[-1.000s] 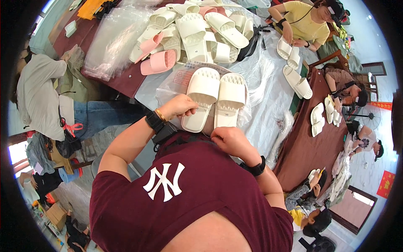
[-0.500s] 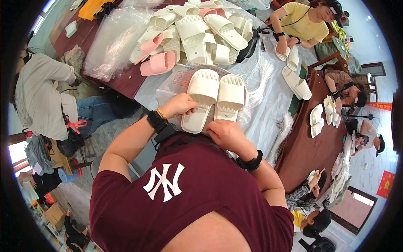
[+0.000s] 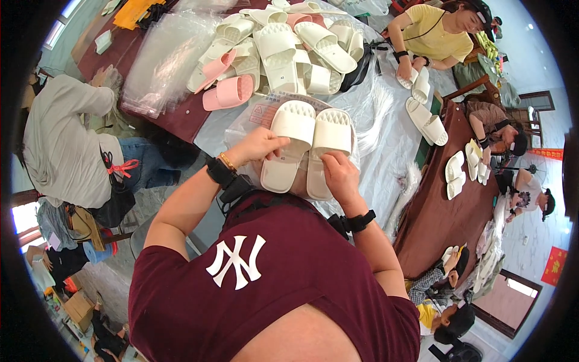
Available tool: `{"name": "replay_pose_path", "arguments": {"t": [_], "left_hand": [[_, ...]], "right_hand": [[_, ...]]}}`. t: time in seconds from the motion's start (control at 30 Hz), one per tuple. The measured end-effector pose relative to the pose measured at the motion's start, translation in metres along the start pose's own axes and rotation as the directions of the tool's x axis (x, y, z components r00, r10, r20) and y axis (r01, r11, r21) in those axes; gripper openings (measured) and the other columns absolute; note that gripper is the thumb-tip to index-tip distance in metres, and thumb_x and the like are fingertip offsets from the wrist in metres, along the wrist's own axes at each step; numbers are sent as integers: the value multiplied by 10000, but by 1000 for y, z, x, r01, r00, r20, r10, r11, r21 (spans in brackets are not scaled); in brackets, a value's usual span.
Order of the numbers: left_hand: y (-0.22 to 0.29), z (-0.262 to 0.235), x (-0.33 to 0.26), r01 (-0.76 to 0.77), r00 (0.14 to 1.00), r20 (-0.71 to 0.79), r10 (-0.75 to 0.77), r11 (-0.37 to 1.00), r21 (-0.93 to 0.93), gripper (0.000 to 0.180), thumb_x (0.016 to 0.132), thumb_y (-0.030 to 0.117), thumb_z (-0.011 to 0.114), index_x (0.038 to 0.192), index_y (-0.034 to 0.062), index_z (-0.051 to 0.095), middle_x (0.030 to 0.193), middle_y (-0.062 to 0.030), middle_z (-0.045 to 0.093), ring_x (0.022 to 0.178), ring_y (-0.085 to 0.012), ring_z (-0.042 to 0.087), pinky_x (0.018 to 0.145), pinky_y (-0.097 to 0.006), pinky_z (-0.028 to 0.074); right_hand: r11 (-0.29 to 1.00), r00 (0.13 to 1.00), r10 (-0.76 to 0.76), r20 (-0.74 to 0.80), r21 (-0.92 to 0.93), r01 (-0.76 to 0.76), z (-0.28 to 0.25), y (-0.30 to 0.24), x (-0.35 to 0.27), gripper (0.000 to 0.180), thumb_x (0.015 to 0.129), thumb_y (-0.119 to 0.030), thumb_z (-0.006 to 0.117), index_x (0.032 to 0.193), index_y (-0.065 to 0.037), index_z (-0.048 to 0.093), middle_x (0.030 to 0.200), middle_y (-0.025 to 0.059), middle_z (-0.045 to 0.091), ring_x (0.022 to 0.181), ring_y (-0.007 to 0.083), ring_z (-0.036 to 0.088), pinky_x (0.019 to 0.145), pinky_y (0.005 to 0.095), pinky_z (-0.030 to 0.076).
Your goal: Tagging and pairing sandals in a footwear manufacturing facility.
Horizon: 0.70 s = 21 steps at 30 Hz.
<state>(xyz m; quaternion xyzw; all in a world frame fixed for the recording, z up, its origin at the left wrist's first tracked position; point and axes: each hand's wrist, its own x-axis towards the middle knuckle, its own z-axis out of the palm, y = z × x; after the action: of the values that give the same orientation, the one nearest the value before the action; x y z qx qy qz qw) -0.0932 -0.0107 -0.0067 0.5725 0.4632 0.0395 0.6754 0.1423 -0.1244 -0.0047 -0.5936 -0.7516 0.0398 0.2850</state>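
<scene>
A pair of cream-white slide slippers lies side by side in front of me, toes away, on a clear printed plastic bag (image 3: 247,122). My left hand (image 3: 260,146) is closed, its thumb and fingers at the lower edge of the strap of the left slipper (image 3: 292,128). With bent, closed fingers, my right hand (image 3: 341,180) pinches the strap edge of the right slipper (image 3: 332,134). Part of that slipper's footbed is hidden behind the right hand. Beyond the pair is a heap of white slippers (image 3: 276,48), with a pink slipper (image 3: 228,93) at its near left side.
Flat clear plastic bags (image 3: 163,66) are stacked on the table's left. White plastic strands (image 3: 375,111) lie to the right of the pair. Another white pair (image 3: 426,122) sits farther right. A person in yellow (image 3: 437,36) handles slippers at the far right; a person in grey (image 3: 66,139) stands left.
My right hand has risen from the right slipper's heel to its strap. The left hand has shifted slightly at its strap. The person in grey on the left has moved.
</scene>
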Motion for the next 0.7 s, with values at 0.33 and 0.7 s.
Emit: {"name": "replay_pose_path", "arguments": {"t": [0.33,0.7], "left_hand": [[-20,-44,44,-149,893,-413,177,984,99,401,911,391,587,818,6,650,669,-29,621,491,-88,517,438,-248,416],[6,-50,101,-131,797,-529,291,939,318,411,793,383,609,845,-9,721,799,-219,682,773,-334,678,722,-387,522]], "right_hand": [[965,946,213,-245,202,-165,-6,18,-3,167,813,18,589,953,-36,662,897,117,644,741,260,641,630,338,506],[664,678,735,-29,238,-709,26,91,60,314,850,-286,604,930,4,693,853,160,702,770,267,666,722,363,508]]}}
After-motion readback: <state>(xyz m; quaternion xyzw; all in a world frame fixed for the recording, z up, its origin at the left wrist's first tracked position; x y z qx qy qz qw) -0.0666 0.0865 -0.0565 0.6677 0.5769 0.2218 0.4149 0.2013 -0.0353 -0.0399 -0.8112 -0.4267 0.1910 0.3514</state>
